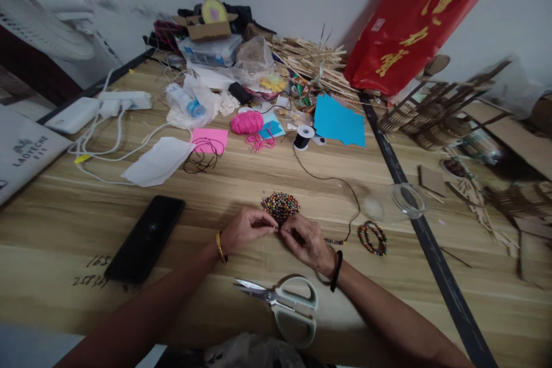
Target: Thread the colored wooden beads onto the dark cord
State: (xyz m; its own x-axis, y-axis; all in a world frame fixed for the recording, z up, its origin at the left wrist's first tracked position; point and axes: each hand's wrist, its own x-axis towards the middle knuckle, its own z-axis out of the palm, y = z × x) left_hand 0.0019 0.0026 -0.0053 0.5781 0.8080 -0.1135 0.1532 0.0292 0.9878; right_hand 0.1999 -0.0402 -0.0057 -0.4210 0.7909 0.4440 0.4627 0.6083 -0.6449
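Observation:
In front of a heap of small multicoloured beads (280, 206), the fingertips of both hands nearly meet. My left hand (250, 229), with a gold bangle at the wrist, pinches something too small to make out. My right hand (307, 241), wearing a dark wristband, is closed on a thin black cord (356, 198). That cord comes from a spool (303, 138) and carries a short row of threaded beads (334, 241) beside the right hand; its end is hidden by the fingers. A coiled bead bracelet (372, 238) lies to the right. Scissors (284, 305) rest below the hands.
A black phone (145, 238) lies on the left, near white paper (158, 161) and cables. Pink yarn (247, 122), blue sheets (339, 121) and wood strips (308, 60) crowd the back. A clear round container (407, 201) and woven bamboo pieces (435, 121) stand right.

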